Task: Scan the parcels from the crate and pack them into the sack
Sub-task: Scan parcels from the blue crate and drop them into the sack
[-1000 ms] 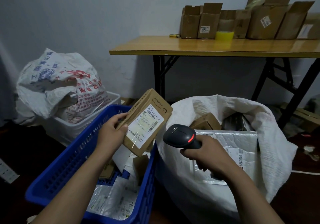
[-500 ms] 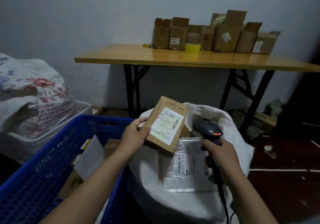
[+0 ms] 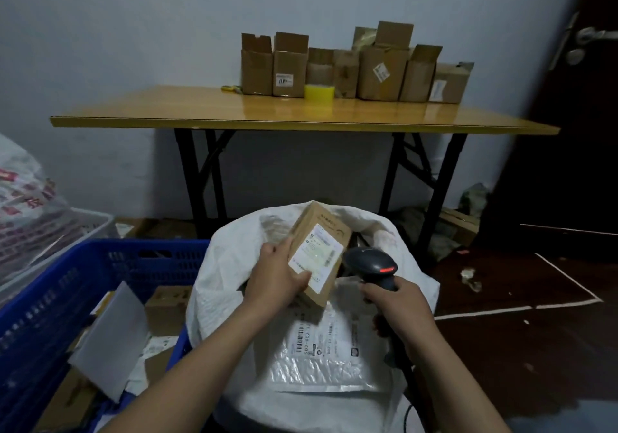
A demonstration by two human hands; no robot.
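A small cardboard parcel (image 3: 319, 253) is held tilted over the open mouth of the white sack (image 3: 220, 282), with its label turned upward. Its lower edge is close above a padded envelope (image 3: 321, 355) that lies flat in the sack, and its upper corner reaches towards the sack's far rim. Open room is left inside the sack to the parcel's left. A scanner (image 3: 371, 263) is just beside the parcel's right edge. The parcel is gripped at its left side by the left hand (image 3: 274, 279), with the thumb laid on the label's lower corner. The scanner's handle is clasped by the right hand (image 3: 398, 309), with the fingers wrapped round it. A blue crate (image 3: 43, 315), with more parcels in it, is set against the sack's left side. A table (image 3: 267, 111) stands behind, well apart.
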